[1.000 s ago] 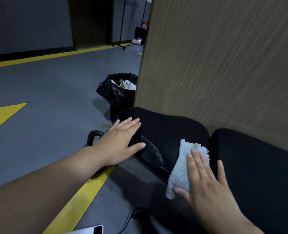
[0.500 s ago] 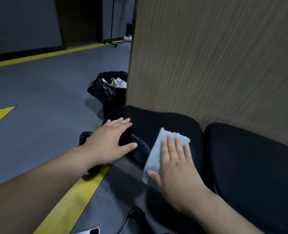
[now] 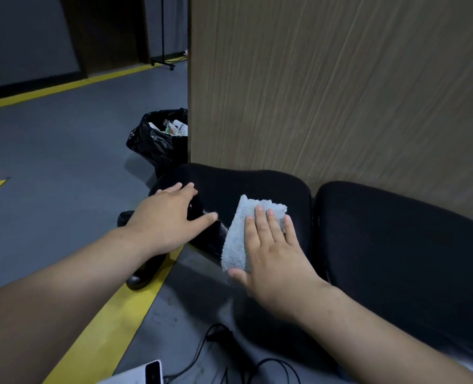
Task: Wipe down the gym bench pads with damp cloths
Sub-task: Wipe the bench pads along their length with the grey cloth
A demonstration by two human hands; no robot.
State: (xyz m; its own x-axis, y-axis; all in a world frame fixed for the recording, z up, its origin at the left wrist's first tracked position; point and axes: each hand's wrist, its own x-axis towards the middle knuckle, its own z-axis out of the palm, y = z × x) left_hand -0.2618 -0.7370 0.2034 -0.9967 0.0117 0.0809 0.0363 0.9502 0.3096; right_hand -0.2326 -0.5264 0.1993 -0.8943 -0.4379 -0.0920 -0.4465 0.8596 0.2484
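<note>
Two black bench pads stand against a wood-grain wall: a smaller left pad [image 3: 271,187] and a larger right pad [image 3: 395,239]. A pale blue-white cloth [image 3: 240,225] lies on the front of the left pad. My right hand [image 3: 274,253] presses flat on the cloth, fingers spread. My left hand [image 3: 166,217] rests flat on the left end of the same pad, fingers apart and holding nothing. A damp sheen shows on the pad between my two hands.
A black bin bag [image 3: 157,139] full of rubbish stands behind the left pad by the wall corner. The bench's black foot [image 3: 144,270] sits on a yellow floor stripe [image 3: 105,320]. Black cables [image 3: 218,345] and a white device [image 3: 146,372] lie on the grey floor below.
My right hand has slid the cloth leftward along the left pad, from beside the gap between the pads to near my left hand. My left hand stays on the pad's end.
</note>
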